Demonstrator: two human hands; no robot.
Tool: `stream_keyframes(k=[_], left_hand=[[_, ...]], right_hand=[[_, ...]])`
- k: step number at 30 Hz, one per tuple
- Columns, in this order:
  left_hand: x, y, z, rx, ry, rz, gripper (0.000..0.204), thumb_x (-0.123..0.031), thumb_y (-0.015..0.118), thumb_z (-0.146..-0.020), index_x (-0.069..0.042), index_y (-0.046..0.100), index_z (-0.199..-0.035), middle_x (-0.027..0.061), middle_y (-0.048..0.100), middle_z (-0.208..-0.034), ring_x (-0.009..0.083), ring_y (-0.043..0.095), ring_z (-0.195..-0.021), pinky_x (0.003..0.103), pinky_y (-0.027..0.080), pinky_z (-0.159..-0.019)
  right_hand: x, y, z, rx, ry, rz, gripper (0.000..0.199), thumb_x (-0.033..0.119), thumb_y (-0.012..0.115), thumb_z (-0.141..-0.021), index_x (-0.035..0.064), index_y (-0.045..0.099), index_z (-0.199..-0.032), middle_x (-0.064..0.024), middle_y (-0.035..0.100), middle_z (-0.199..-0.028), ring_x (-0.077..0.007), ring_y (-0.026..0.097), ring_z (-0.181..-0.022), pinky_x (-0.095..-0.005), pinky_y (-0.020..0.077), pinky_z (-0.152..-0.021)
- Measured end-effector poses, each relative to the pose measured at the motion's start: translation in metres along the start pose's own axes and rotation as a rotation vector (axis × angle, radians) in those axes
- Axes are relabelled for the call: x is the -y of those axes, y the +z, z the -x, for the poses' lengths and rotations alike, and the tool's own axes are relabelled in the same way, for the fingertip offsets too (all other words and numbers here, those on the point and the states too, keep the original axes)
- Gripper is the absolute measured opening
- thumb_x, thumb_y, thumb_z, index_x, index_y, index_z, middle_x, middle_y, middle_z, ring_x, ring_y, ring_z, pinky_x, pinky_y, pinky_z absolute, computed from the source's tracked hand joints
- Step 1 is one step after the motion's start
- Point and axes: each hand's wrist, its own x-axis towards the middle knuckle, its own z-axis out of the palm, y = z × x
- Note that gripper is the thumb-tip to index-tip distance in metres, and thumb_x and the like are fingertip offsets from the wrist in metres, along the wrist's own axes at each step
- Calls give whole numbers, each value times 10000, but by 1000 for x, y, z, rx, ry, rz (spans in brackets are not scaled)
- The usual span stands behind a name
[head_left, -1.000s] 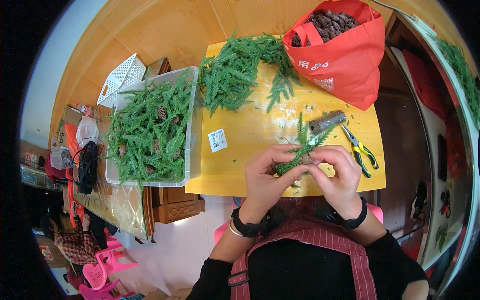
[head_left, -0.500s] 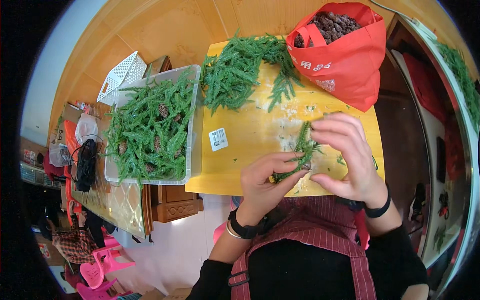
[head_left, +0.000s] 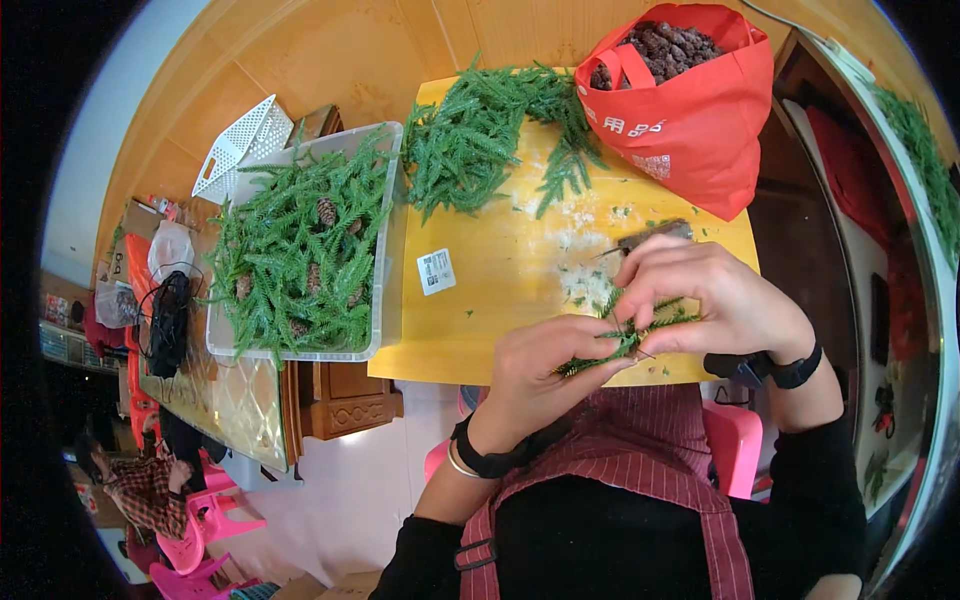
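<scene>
Over the near edge of the yellow table, my left hand (head_left: 540, 362) pinches a small green artificial pine sprig (head_left: 627, 345) from the left. My right hand (head_left: 715, 300) has its fingers closed on the same sprig from the right, and needles stick out between the two hands. A thin dark strand shows by the fingertips, too small to make out. Just beyond my right fingers lies a dark, flat brownish object (head_left: 657, 235), partly covered by the hand.
A clear plastic bin (head_left: 393, 250) of pine sprigs and pinecones stands at left. More sprigs (head_left: 460, 150) are heaped at the back of the yellow table (head_left: 490, 330), beside a red bag (head_left: 690, 130) of pinecones. A white label (head_left: 436, 271) lies near the bin. Another person (head_left: 150, 490) sits far left.
My right hand has swung inward, and its spread fingers have closed on the sprig. The sprig has tilted flatter. The dark object beyond my right hand has come into sight.
</scene>
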Motion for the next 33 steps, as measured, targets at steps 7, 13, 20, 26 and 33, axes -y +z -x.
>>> stream_keyframes(k=[7, 13, 20, 26, 33], left_hand=[[-4, -4, 0, 40, -42, -15, 182, 3, 758, -621, -37, 637, -751, 93, 661, -794, 177, 642, -705, 249, 498, -602], [-10, -5, -5, 72, -6, -65, 171, -24, 763, -620, -43, 647, -743, 86, 657, -772, 180, 639, -673, 244, 489, -568], [-17, -5, -7, 82, 22, -165, 163, -32, 760, -619, -47, 638, -726, 92, 659, -786, 186, 638, -648, 245, 486, -537], [-16, 2, -8, -11, 51, -244, 165, -31, 757, -624, -36, 629, -727, 112, 657, -797, 204, 636, -652, 253, 489, -543], [-4, 14, -9, -39, -99, -190, 167, 3, 750, -628, 3, 619, -730, 107, 643, -757, 171, 622, -661, 245, 484, -592]], right_hand=[[-2, 3, 3, 69, 212, -321, 214, 120, 733, -680, 36, 622, -842, -55, 584, -805, -156, 545, -806, -286, 424, -742], [-6, 11, 7, 52, 314, -585, 176, 113, 729, -697, 38, 617, -811, -37, 568, -877, -98, 512, -758, -246, 406, -738], [-8, 18, 13, -25, 278, -598, 143, 139, 720, -705, 62, 609, -751, -28, 543, -817, -185, 474, -910, -327, 358, -850], [-1, 35, 17, -452, -41, 27, 158, 128, 712, -666, 66, 573, -709, -53, 482, -757, -255, 483, -850, -385, 385, -813], [-15, 59, 31, -677, -105, 446, 196, 61, 688, -615, 53, 578, -777, -79, 505, -800, -298, 499, -879, -388, 396, -775]])
